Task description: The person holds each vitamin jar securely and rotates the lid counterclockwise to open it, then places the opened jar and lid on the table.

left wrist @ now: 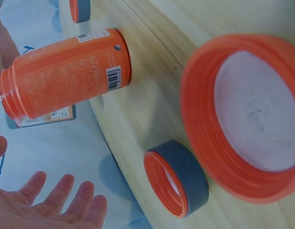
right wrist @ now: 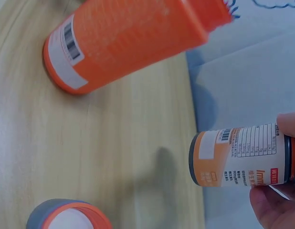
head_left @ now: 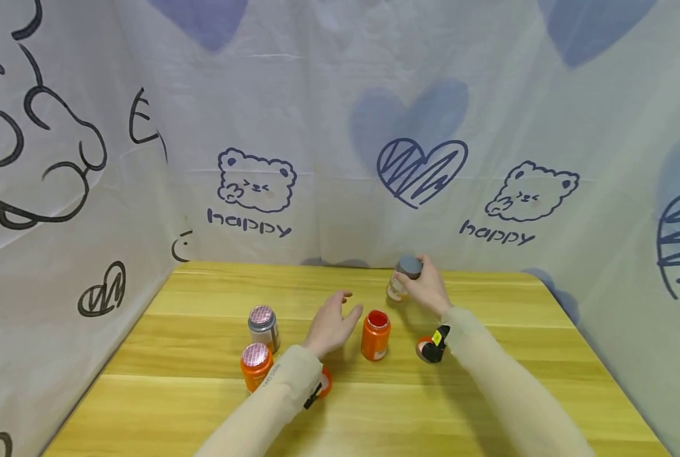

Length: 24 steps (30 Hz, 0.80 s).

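Note:
My right hand [head_left: 429, 289] grips a grey-capped bottle [head_left: 397, 289] near its top, at the back of the table. In the right wrist view that bottle [right wrist: 243, 155] shows an orange and white printed label. Left of it, my left hand [head_left: 331, 325] holds nothing, its fingers spread apart in the left wrist view. Between the two hands stands an uncapped orange bottle [head_left: 375, 339], upright, red inside its mouth. A large orange cap [left wrist: 195, 119] lies inner side up beneath my left wrist. Close by is a smaller grey cap with an orange lining [left wrist: 188, 176].
Left of my left forearm stand a grey bottle [head_left: 264, 333] and an orange bottle [head_left: 254, 371], both with foil-like pink tops. Another cap [right wrist: 66, 214] lies near my right wrist. A printed cloth [head_left: 328, 127] hangs behind the wooden table [head_left: 203, 304].

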{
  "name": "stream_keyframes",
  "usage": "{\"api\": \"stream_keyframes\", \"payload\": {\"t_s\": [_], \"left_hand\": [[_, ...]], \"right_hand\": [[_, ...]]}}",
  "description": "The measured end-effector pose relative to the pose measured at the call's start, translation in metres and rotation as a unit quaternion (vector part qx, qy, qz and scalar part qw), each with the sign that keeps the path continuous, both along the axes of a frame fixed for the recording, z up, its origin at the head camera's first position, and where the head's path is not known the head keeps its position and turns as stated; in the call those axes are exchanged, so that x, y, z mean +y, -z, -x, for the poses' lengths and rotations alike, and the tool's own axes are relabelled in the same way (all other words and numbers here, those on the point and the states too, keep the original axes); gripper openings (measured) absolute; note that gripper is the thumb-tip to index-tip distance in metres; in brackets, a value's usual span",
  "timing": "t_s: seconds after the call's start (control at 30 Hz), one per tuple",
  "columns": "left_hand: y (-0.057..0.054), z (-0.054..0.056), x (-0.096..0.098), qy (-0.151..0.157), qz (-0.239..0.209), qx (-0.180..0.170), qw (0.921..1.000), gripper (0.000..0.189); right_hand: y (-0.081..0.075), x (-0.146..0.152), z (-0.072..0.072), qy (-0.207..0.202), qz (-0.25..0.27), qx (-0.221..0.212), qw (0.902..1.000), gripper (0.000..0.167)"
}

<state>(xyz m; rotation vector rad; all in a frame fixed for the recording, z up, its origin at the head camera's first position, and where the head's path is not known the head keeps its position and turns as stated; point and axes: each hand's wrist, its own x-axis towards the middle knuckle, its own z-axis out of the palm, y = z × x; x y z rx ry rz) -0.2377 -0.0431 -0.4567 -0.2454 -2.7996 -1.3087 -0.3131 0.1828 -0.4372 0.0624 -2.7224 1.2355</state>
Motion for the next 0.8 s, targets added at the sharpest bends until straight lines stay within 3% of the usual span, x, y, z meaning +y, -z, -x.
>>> {"api": "stream_keyframes", "payload": {"t_s": [0.37,0.8], "left_hand": [[-0.013,-0.003,0.004,0.039,-0.051,0.039,0.9972,0.051],[-0.026,-0.012,0.002,0.068,-0.083,0.077,0.9913,0.053]], "right_hand": [[-0.024,-0.001,-0.023,-0.012,0.063,0.052,0.9966,0.059],[-0.043,0.001,-0.065,-0.062,0.167,0.091,0.9798,0.051]]}}
